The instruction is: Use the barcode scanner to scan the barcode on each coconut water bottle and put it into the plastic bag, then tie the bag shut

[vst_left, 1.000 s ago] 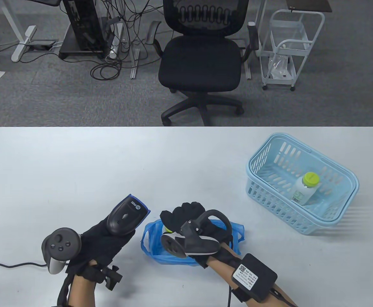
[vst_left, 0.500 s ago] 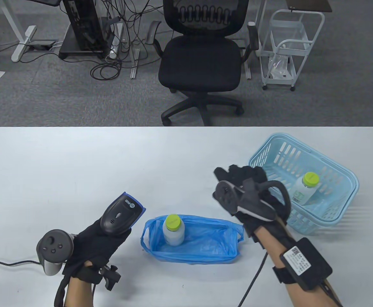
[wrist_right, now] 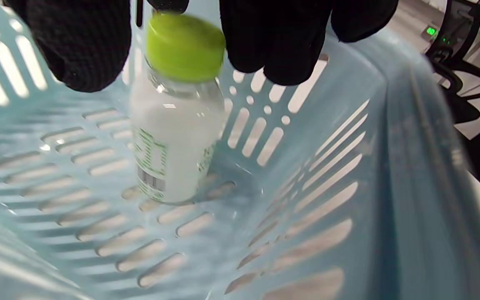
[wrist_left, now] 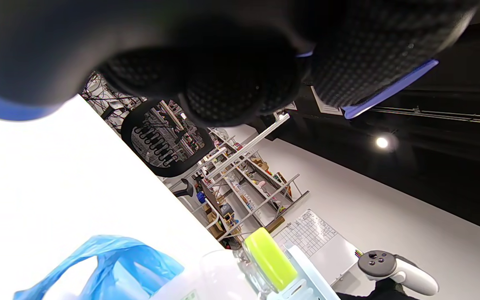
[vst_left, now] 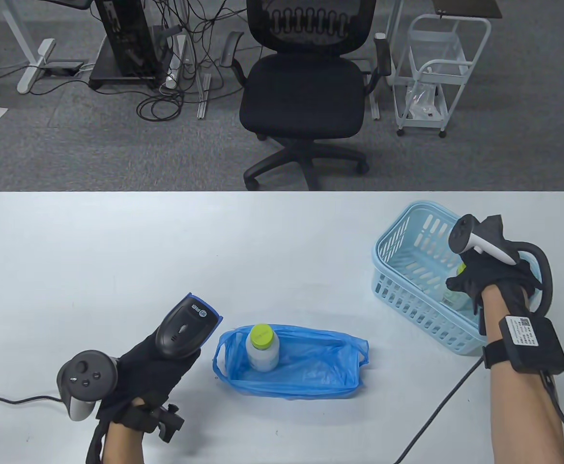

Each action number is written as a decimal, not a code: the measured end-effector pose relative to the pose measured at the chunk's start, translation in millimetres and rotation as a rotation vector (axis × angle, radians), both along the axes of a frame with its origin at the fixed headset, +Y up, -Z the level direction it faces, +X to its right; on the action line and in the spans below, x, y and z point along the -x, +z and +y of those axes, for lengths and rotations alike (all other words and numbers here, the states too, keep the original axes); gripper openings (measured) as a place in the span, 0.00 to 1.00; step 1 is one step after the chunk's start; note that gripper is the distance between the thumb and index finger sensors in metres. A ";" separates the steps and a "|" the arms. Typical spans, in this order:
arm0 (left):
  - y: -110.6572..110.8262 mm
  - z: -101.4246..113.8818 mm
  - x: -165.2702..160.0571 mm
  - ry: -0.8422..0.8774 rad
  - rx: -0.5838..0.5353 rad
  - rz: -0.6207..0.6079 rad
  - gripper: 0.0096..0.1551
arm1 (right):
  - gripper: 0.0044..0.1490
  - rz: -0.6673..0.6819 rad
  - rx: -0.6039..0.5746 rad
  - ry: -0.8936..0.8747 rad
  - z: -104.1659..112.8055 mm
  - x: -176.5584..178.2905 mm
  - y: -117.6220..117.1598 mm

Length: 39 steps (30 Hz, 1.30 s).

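The left hand [vst_left: 151, 372] grips the barcode scanner [vst_left: 185, 328], fingers curled round its handle, its head tilted toward the blue plastic bag [vst_left: 306, 372] lying open beside it. One bottle [vst_left: 261, 348] stands upright inside the bag. Far right, the right hand [vst_left: 497, 278] reaches into the light-blue basket [vst_left: 407, 275] — its fingertips [wrist_right: 273, 46] are spread either side of the second bottle's [wrist_right: 173, 137] green cap, not closed on it.

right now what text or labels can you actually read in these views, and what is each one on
No text can be read in full.
Barcode scanner: round blue logo, characters too small.
Box on the right wrist: white label, print too small.
Bottle in the basket: green-printed label with a barcode, blurred.
Wall chart: grid, unreadable.
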<state>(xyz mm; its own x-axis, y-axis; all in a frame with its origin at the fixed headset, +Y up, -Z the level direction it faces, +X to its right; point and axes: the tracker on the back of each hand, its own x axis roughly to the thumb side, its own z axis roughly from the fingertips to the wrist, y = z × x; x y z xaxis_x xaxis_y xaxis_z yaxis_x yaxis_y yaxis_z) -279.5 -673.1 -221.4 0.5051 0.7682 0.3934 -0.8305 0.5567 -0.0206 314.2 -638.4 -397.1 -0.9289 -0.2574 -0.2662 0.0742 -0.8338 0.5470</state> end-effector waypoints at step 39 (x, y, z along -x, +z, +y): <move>-4.0 2.0 -24.4 -0.057 -0.029 -0.198 0.24 | 0.45 0.756 -0.694 -0.233 143.0 227.4 119.3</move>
<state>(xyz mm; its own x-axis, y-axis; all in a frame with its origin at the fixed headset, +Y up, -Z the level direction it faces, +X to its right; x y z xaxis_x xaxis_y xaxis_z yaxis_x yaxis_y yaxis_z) -255.1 -671.1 -225.4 0.4578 0.7275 0.5111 -0.7792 0.6051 -0.1633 86.8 -495.4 -277.8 -0.9218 -0.0638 0.3823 -0.0058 -0.9840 -0.1782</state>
